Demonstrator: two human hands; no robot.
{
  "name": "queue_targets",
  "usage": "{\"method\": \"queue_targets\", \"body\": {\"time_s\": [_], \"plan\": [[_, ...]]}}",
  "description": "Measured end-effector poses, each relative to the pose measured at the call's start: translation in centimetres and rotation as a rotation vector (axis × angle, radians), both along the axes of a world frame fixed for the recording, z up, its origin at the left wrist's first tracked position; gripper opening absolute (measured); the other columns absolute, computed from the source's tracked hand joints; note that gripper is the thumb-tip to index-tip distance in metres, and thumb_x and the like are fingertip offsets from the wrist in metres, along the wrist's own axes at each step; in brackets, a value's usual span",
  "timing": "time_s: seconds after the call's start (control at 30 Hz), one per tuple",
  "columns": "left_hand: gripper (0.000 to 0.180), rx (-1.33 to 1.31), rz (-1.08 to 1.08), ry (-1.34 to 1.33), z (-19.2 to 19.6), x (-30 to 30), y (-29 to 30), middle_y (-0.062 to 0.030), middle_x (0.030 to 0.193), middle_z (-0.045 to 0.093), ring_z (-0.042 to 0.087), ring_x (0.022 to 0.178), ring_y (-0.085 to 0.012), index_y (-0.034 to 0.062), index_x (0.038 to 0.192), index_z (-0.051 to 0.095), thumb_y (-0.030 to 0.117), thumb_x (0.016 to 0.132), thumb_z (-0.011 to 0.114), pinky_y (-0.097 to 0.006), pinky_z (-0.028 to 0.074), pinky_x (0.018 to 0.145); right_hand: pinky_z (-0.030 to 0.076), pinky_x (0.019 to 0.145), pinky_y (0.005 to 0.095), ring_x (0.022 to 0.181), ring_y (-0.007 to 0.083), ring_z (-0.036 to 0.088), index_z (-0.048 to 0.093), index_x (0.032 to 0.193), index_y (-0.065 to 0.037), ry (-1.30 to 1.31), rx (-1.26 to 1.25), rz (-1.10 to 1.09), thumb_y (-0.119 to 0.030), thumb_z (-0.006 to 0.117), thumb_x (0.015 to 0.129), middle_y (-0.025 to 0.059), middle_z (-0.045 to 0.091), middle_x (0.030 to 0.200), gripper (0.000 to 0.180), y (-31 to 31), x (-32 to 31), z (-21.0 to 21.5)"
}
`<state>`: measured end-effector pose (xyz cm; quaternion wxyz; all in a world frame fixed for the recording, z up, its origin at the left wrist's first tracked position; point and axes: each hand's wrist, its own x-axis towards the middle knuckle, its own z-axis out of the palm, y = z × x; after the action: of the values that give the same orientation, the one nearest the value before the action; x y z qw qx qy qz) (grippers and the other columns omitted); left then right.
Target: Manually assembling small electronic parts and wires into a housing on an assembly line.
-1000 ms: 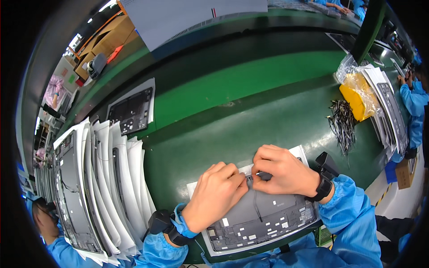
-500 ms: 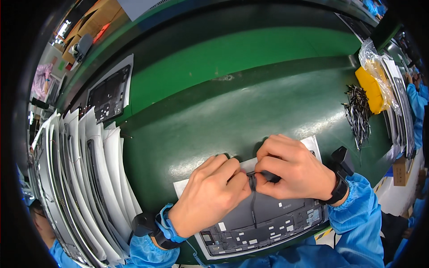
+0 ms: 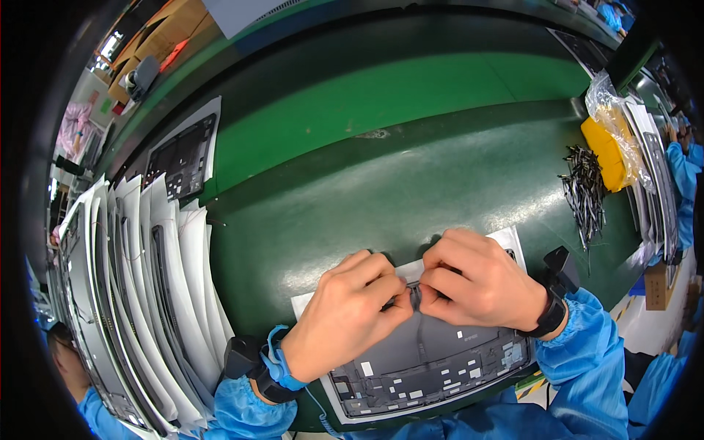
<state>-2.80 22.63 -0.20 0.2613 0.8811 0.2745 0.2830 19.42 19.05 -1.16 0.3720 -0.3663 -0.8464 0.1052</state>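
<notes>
A dark tablet or laptop housing [image 3: 469, 350] lies on a white sheet [image 3: 302, 303] in front of me, with small white labels and fittings along its near side. My left hand [image 3: 352, 297] and my right hand [image 3: 477, 282] meet over its far edge, both with fingers pinched. Between the fingertips sits a small black cable piece [image 3: 415, 296], mostly hidden by them. From there a thin dark strip [image 3: 419, 339] runs down the middle of the housing toward me. Both wrists wear black bands, and the left has a blue strap with a coiled cord.
Upright housings interleaved with white sheets [image 3: 194, 293] stack at the left. Another housing [image 3: 183, 158] lies at the far left. On the right are a pile of thin black cable pieces [image 3: 584, 194], a yellow bag [image 3: 605, 154] with clear plastic, and more stacked sheets. Other people sit nearby.
My fingertips have drawn in closer around the small black piece at the housing's far edge, covering more of it. The right fingers have curled tighter. The view has shifted slightly.
</notes>
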Motion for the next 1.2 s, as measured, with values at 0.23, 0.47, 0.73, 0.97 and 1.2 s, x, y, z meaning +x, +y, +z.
{"method": "queue_targets", "body": {"time_s": [0.23, 0.47, 0.73, 0.97, 1.2], "plan": [[0.021, 0.067, -0.009, -0.044, -0.5, -0.1, -0.1, -0.0073, 0.081, 0.061, 0.060, 0.070, -0.0249, 0.0003, 0.083, 0.071, -0.004, 0.067, 0.084, -0.036, 0.051, 0.060, 0.051, 0.057, 0.0369, 0.070, 0.0258, 0.060, 0.058, 0.072, -0.001, 0.049, -0.029, 0.018, 0.000, 0.080, 0.068, 0.0086, 0.058, 0.083, 0.023, 0.2, 0.1, 0.0], [0.017, -0.016, -0.018, -0.050, -0.6, -0.2, -0.1, -0.0071, 0.082, 0.057, 0.057, 0.075, -0.0260, 0.0010, 0.081, 0.067, -0.003, 0.073, 0.081, -0.038, 0.051, 0.069, 0.051, 0.058, 0.0366, 0.070, 0.0254, 0.062, 0.059, 0.071, -0.002, 0.036, -0.048, 0.007, 0.002, 0.079, 0.068, 0.0077, 0.059, 0.083, 0.021, 0.3, 0.0, 0.1], [0.017, -0.128, 0.013, -0.088, -0.4, -0.1, 0.1, -0.0070, 0.081, 0.064, 0.061, 0.073, -0.0255, 0.0013, 0.080, 0.070, -0.004, 0.069, 0.082, -0.037, 0.051, 0.065, 0.052, 0.063, 0.0390, 0.072, 0.0282, 0.061, 0.061, 0.075, -0.003, 0.135, -0.200, 0.023, 0.001, 0.081, 0.065, 0.0080, 0.061, 0.086, 0.023, 0.4, 0.2, 0.2], [0.016, -0.160, 0.024, -0.057, -0.2, 0.1, 0.2, -0.0064, 0.080, 0.066, 0.062, 0.072, -0.0244, 0.0015, 0.079, 0.072, -0.002, 0.068, 0.083, -0.036, 0.051, 0.063, 0.051, 0.066, 0.0389, 0.073, 0.0288, 0.061, 0.061, 0.075, -0.003, 0.119, -0.194, 0.020, 0.001, 0.079, 0.066, 0.0086, 0.061, 0.086, 0.021, 0.4, 0.2, 0.0], [0.014, -0.205, 0.075, 0.007, 0.7, 0.4, 0.0, -0.0066, 0.078, 0.066, 0.062, 0.073, -0.0252, 0.0022, 0.078, 0.073, 0.001, 0.069, 0.083, -0.036, 0.050, 0.063, 0.051, 0.065, 0.0391, 0.072, 0.0290, 0.061, 0.060, 0.075, -0.002, 0.164, -0.212, 0.025, 0.001, 0.079, 0.066, 0.0090, 0.059, 0.083, 0.022, 0.4, 0.0, 0.0]]}}
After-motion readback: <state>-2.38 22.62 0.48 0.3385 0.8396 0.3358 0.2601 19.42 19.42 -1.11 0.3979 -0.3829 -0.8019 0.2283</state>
